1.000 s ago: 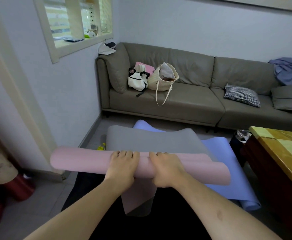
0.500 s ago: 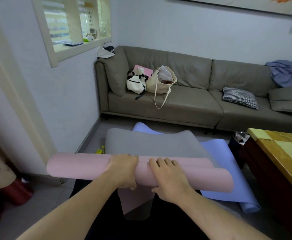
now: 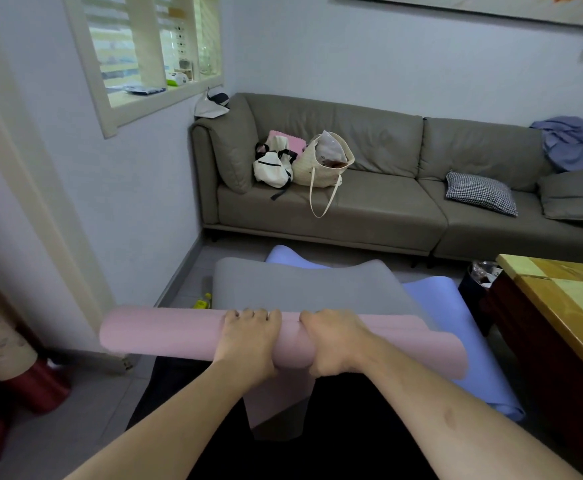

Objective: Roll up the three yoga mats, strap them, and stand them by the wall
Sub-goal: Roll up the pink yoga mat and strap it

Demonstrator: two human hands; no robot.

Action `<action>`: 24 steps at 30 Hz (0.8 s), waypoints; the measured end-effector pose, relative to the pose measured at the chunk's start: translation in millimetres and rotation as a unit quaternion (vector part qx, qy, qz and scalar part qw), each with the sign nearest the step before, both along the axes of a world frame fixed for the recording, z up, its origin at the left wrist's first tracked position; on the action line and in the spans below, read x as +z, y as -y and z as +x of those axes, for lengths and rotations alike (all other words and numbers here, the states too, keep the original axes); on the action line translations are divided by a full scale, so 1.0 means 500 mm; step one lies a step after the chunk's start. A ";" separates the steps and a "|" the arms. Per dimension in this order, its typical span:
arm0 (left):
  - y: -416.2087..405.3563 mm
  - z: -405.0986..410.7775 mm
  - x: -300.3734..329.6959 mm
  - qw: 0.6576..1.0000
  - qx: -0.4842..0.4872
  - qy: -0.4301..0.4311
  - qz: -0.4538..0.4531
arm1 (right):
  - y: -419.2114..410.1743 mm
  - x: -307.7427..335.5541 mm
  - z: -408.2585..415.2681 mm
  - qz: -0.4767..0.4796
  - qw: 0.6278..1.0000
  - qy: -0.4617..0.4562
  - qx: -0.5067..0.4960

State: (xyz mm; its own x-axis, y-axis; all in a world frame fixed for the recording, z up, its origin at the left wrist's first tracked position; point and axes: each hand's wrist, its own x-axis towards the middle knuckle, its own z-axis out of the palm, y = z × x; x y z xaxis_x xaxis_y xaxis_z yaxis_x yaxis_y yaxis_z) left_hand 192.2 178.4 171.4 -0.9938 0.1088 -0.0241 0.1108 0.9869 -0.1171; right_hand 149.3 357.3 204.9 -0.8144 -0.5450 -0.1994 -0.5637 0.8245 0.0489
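The pink mat is lying rolled into a long tube across the front of the view, held off the floor, with a loose flap of it hanging down beneath the middle. The left hand is wrapping over the top of the roll with its fingers curled tight on it, and the right hand is gripping the roll just beside it in the same closed way. Just behind the roll, the grey mat is lying flat on the floor, partly covering the blue mat, whose near end is curling into a small roll at the right. A yellow-green bottle is lying on the floor tiles beside the grey mat's left edge. To the right, a wooden desk is standing close to the blue mat, with a dark bin wedged at its corner; what the bin is holding is too unclear to name. Further back, a grey sofa is running along the wall, carrying a white backpack, a cream tote bag with something in plastic showing at its open mouth, a checked cushion and a heap of blue cloth.
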 end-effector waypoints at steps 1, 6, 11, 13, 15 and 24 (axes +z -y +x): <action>0.000 0.000 -0.001 1.000 0.004 0.003 0.002 | 0.001 -0.005 0.006 -0.005 1.000 -0.013 -0.004; 0.002 -0.003 -0.003 1.000 0.014 -0.002 0.010 | -0.013 -0.070 0.067 -0.020 0.991 -0.132 0.005; -0.001 -0.012 0.029 0.999 0.010 0.040 0.026 | -0.014 -0.078 0.069 -0.005 0.987 -0.158 -0.016; 0.004 -0.016 0.042 0.997 0.010 0.064 0.034 | -0.008 -0.058 0.060 0.000 0.991 -0.131 -0.008; 0.006 -0.016 0.047 0.996 0.008 0.077 0.033 | -0.008 -0.046 0.055 -0.004 0.994 -0.105 -0.002; 0.006 0.002 -0.003 1.000 -0.011 0.006 0.002 | -0.004 -0.016 0.015 -0.010 1.000 -0.016 -0.014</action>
